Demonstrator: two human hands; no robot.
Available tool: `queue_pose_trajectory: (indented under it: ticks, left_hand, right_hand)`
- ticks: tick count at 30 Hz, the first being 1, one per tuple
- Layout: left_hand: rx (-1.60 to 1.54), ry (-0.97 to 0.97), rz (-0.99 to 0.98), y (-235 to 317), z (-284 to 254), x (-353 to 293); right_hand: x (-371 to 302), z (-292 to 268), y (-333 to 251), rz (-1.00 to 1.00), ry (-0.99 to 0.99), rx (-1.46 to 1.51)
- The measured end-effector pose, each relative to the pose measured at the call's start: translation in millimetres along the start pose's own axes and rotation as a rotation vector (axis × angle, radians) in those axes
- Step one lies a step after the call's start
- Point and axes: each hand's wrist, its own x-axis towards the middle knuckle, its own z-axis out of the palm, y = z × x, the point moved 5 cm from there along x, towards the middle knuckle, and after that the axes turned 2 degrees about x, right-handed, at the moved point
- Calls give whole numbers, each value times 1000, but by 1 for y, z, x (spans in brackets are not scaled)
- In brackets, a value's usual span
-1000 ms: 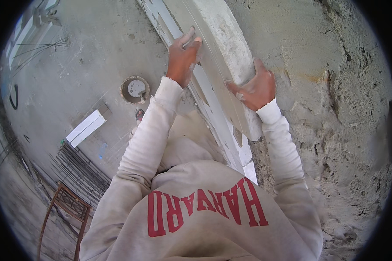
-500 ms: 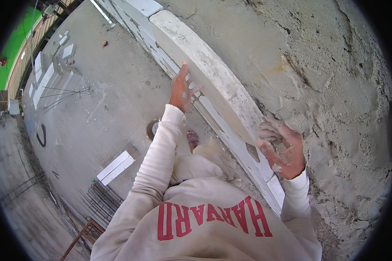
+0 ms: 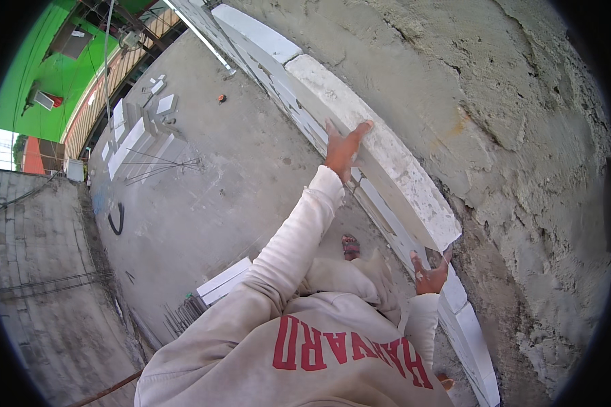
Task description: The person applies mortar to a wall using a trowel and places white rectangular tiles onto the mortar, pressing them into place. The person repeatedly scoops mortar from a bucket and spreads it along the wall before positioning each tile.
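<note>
Head view: a long, whitish-grey, slab-like block with a pitted face (image 3: 407,163) lies at two o'clock from the middle, along a white block wall (image 3: 377,203). It runs from twelve o'clock round to between three and four. A thin dark joint at its twelve o'clock end parts it from a cleaner white block (image 3: 261,32). Rough grey cement (image 3: 523,102) spreads beyond, toward two o'clock.

The left hand (image 3: 346,146), at one o'clock, is spread rather than clenched, thumb over the block's near edge and fingers along its side. The right hand (image 3: 430,271), at four o'clock, is by the block's near end with its digits apart; it is partly hidden there, and I cannot tell whether it grips or merely touches.

The block should handle as heavy and stiff, with a dry, gritty face that slips little but crumbly corners that could chip. Its length calls for two hands set well apart, palms on the long sides, away from the corners.

A stack of white blocks (image 3: 139,144) stands at ten o'clock on the grey concrete floor (image 3: 204,197).
</note>
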Motion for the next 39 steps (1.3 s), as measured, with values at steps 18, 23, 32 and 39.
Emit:
queue_pose_trajectory:
  ticks: [18,23,32,39]
  left_hand:
    - [-3,29,-17,2,-4,15]
    - [65,69,11,10,6,15]
    - [72,-26,-17,4,14,15]
    - [140,-78,18,5,12,16]
  right_hand:
    - [33,18,20,25,-3,105]
    - [32,23,40,26,39,80]
    - [34,29,22,257,-59,718]
    - [35,23,19,57,10,143]
